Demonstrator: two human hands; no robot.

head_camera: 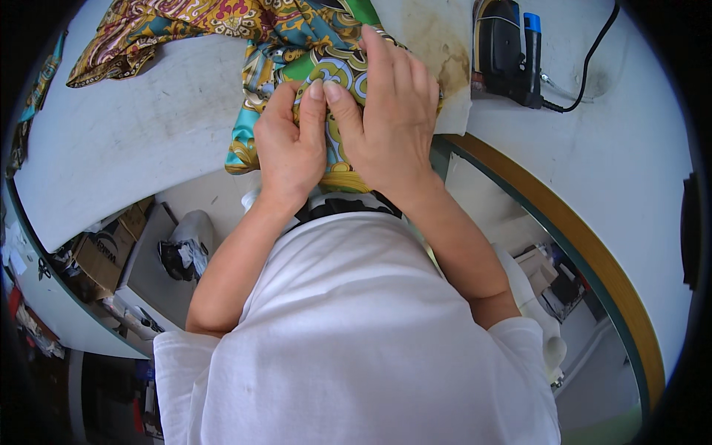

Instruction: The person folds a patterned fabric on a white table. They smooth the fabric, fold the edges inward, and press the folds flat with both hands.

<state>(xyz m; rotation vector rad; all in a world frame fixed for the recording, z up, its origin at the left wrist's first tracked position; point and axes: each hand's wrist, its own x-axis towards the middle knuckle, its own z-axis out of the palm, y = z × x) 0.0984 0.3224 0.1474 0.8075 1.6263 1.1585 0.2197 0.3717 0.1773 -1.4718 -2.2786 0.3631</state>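
Observation:
Glossy printed fabric (345, 130), patterned in green, gold, blue and turquoise, lies bunched at the table's near edge in front of me. My left hand (289, 139) pinches a fold of it, with the thumb on top and the index finger curled beside it. Palm down, my right hand (395, 105) rests on the same cloth, its fingers stretched away from me. Both thumb tips almost meet on the fold. The undersides of my hands are hidden, so any hold by the right one is unclear.
A black iron (500, 53) with blue parts stands at upper right, its cord (589, 67) trailing off. Below it is a stained pale cloth (453, 83). More printed fabric (217, 22) spreads at upper left of the white table (128, 133). A cardboard box (105, 253) sits underneath.

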